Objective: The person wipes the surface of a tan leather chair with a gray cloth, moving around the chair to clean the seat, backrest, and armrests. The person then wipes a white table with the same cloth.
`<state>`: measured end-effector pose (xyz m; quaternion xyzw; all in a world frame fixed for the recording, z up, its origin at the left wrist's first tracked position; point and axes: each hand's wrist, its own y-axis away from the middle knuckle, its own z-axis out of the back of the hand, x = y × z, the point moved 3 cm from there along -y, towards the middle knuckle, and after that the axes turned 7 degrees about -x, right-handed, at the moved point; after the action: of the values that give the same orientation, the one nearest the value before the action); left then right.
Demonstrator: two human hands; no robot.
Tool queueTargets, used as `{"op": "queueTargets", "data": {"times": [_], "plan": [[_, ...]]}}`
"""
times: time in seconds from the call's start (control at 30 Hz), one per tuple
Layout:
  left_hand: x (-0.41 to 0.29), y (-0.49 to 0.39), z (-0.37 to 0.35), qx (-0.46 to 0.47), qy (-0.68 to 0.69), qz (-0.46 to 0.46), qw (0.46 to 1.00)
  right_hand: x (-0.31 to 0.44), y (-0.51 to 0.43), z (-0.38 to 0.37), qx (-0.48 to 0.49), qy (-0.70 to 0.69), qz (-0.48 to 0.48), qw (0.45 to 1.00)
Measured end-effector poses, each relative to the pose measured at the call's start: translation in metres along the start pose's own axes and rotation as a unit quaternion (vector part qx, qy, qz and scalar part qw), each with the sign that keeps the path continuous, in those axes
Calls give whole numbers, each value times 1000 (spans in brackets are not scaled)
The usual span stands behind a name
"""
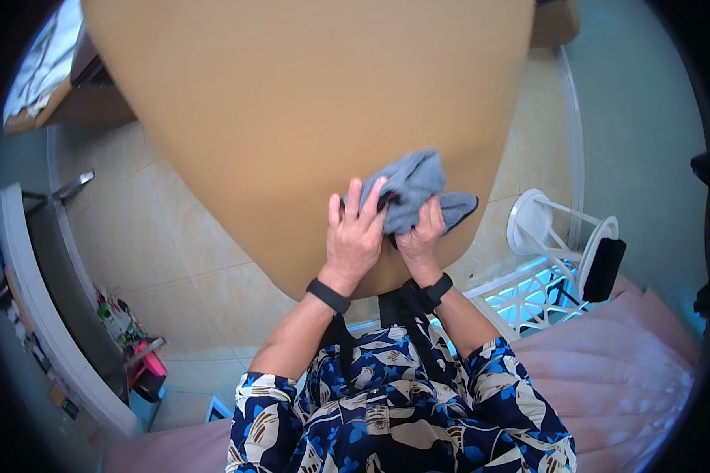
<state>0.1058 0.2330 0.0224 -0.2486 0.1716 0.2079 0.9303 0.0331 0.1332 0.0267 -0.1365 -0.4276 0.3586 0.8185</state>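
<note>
A bunched grey cloth (411,177) with dark edging is between my hands, over the near end of a tan tabletop (307,106). My left hand (355,236) rests against its left side, fingers extended and slightly spread; whether it grips any fabric cannot be told. With its fingers curled into the lower part of the cloth, my right hand (420,236) holds it. One dark-edged flap of the cloth sticks out to the right of that hand. Both wrists wear dark bands.
At the right, a white stool (529,222) with a black item on it stands by a white lattice panel (526,301). Pink fabric (609,355) spreads at lower right. A white-edged desk (65,331) stands at left, and light cloth (47,59) lies on furniture at upper left.
</note>
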Motion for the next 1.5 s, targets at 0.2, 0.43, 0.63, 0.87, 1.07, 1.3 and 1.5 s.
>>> {"op": "queueTargets", "data": {"times": [0.2,0.43,0.63,0.87,1.07,1.3,1.5], "plan": [[16,136,3,62,42,128,989,36,76,2,254,71,90,960],[51,199,38,-30,31,266,963,94,122,-47,304,-72,113,943],[150,183,31,-25,106,439,892,160,94,-127,255,-135,196,937],[128,261,-15,-74,153,546,820,160,160,-137,447,-50,449,772],[68,309,-23,-25,163,624,764,122,192,-92,482,-153,446,738],[54,211,13,-39,209,619,756,127,109,-78,413,-145,375,817],[112,17,79,-157,30,323,933,137,-67,-97,138,-96,320,932]]}}
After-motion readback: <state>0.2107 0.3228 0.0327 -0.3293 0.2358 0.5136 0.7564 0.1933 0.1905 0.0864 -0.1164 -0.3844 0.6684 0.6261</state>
